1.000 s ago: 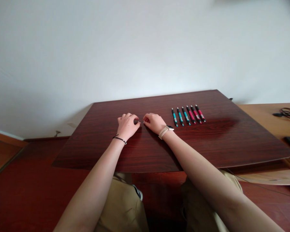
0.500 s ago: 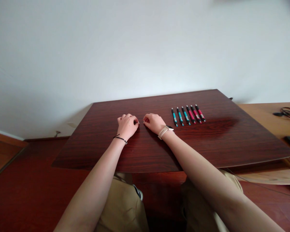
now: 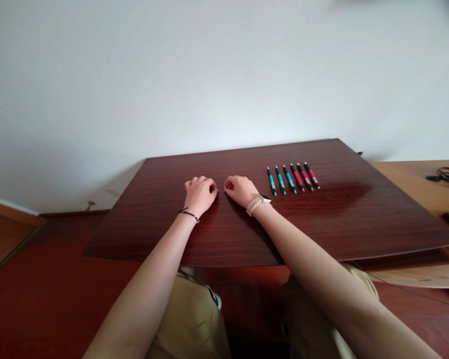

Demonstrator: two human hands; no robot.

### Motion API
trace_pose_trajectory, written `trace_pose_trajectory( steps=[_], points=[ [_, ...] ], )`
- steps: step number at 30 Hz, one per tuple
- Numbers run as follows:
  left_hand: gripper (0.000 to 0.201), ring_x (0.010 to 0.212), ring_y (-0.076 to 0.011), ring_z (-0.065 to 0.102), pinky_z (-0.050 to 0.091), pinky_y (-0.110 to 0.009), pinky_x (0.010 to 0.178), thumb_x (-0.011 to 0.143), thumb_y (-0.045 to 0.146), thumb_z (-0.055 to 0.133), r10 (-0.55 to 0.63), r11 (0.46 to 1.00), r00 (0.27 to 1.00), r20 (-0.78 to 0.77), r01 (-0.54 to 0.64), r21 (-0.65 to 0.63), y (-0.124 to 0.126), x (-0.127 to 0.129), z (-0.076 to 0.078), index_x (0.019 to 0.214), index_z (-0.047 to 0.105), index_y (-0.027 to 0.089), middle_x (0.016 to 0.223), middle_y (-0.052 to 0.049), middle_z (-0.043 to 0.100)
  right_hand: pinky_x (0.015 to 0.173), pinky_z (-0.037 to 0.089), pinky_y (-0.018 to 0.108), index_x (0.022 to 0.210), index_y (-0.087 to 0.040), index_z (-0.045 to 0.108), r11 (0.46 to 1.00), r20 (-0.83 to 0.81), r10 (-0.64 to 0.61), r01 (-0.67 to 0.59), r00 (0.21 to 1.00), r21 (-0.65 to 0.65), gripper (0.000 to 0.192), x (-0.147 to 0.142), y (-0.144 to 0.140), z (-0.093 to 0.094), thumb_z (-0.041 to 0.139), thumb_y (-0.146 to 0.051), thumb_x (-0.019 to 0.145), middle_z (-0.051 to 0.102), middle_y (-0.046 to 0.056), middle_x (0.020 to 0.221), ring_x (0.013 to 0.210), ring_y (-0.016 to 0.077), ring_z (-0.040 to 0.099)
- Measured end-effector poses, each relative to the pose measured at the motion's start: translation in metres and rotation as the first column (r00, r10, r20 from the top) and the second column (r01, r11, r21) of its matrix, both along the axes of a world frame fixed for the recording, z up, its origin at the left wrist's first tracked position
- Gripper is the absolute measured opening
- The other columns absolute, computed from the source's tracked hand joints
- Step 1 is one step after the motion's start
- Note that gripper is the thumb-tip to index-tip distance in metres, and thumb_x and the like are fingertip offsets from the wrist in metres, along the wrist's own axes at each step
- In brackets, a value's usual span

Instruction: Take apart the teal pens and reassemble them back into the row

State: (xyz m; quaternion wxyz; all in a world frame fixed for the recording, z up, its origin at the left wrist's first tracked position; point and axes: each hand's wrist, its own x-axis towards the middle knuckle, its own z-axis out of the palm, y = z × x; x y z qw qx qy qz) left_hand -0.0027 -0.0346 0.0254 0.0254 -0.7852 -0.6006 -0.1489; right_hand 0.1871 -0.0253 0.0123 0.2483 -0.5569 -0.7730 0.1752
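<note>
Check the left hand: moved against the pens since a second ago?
No. The left hand keeps its gap to the pens; both drift slightly right together, so the camera moved.

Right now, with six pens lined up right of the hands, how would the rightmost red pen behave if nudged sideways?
The rightmost red pen looks slim and round, so it would probably roll. It likely bumps the neighbouring red pen close beside it. The glossy table probably offers little grip.

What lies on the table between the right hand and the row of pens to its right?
Nothing visible does. The right hand rests curled on the dark wooden table, fingertips near the left hand. Between its watch and the row of pens, only bare tabletop shows.
</note>
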Motion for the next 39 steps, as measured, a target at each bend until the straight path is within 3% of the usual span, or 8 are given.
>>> trace_pose_trajectory(
  steps=[8, 13, 20, 25, 28, 32, 39],
  points=[
    [0.010, 0.118, -0.0342, 0.060, 0.039, -0.051, 0.105, 0.093, 0.034, 0.076, -0.007, 1.000, 0.999, 0.051, 0.007, 0.005, -0.002, 0.000, 0.003, 0.101, 0.077, 0.027, 0.117, -0.009, 0.075, 0.081, 0.050, 0.030, 0.109, -0.023, 0.074, 1.000, -0.009, 0.019, -0.019, 1.000, 0.001, 0.016, 0.001, -0.005, 0.003, 0.069, -0.019, 0.094, 0.081, 0.005, 0.104, 0.096, 0.0221, 0.073],
    [0.015, 0.115, -0.0295, 0.063, 0.042, -0.046, 0.102, 0.102, 0.031, 0.064, 0.014, 0.985, 0.976, 0.218, -0.051, 0.167, -0.010, -0.001, 0.017, 0.113, 0.072, 0.027, 0.119, -0.007, 0.076, 0.083, 0.050, 0.031, 0.125, -0.022, 0.068, 0.999, -0.074, 0.018, -0.016, 0.997, 0.033, 0.031, 0.013, -0.014, 0.011, 0.068, -0.018, 0.094, 0.080, 0.003, 0.101, 0.095, 0.0222, 0.073],
    [0.015, 0.119, -0.0305, 0.060, 0.042, -0.045, 0.100, 0.102, 0.024, 0.059, 0.009, 0.945, 0.969, 0.248, -0.089, 0.315, -0.020, -0.006, 0.027, 0.102, 0.074, 0.026, 0.119, -0.007, 0.074, 0.081, 0.047, 0.032, 0.116, -0.020, 0.066, 0.981, -0.091, -0.117, 0.129, 0.989, 0.148, 0.021, 0.058, -0.025, 0.034, 0.060, -0.016, 0.096, 0.076, 0.006, 0.101, 0.088, 0.0218, 0.069],
    [0.017, 0.119, -0.0304, 0.059, 0.042, -0.045, 0.100, 0.104, 0.023, 0.056, -0.025, 0.953, 0.977, 0.211, -0.040, 0.299, -0.026, 0.000, 0.030, 0.103, 0.073, 0.025, 0.118, -0.008, 0.072, 0.078, 0.046, 0.032, 0.111, -0.020, 0.065, 0.976, 0.021, -0.192, 0.188, 0.981, 0.106, 0.016, 0.085, -0.040, 0.022, 0.058, -0.016, 0.097, 0.075, 0.008, 0.101, 0.088, 0.0231, 0.068],
    [0.018, 0.119, -0.0299, 0.059, 0.041, -0.045, 0.101, 0.105, 0.023, 0.054, -0.062, 0.959, 0.979, 0.192, 0.006, 0.282, -0.032, 0.006, 0.032, 0.104, 0.072, 0.025, 0.119, -0.008, 0.072, 0.081, 0.048, 0.033, 0.109, -0.020, 0.065, 0.978, 0.093, -0.191, 0.181, 0.977, 0.100, 0.012, 0.095, -0.051, 0.014, 0.061, -0.027, 0.101, 0.074, 0.010, 0.104, 0.093, 0.0249, 0.070],
    [0.019, 0.118, -0.0289, 0.058, 0.041, -0.046, 0.102, 0.105, 0.023, 0.054, -0.109, 0.967, 0.979, 0.170, 0.065, 0.245, -0.039, 0.013, 0.031, 0.104, 0.073, 0.025, 0.119, -0.008, 0.072, 0.082, 0.051, 0.035, 0.107, -0.021, 0.067, 0.984, 0.185, -0.168, 0.153, 0.968, 0.094, 0.020, 0.098, -0.066, 0.010, 0.069, -0.039, 0.099, 0.072, 0.010, 0.109, 0.093, 0.0259, 0.070],
    [0.018, 0.118, -0.0277, 0.058, 0.043, -0.044, 0.100, 0.105, 0.023, 0.057, -0.222, 0.959, 0.967, 0.128, 0.192, 0.209, -0.045, 0.023, 0.023, 0.101, 0.074, 0.025, 0.118, -0.007, 0.072, 0.084, 0.051, 0.035, 0.102, -0.021, 0.067, 0.986, 0.211, -0.141, 0.119, 0.967, 0.115, 0.010, 0.100, -0.079, 0.000, 0.064, -0.030, 0.103, 0.070, 0.009, 0.107, 0.097, 0.0255, 0.069]
  ],
)
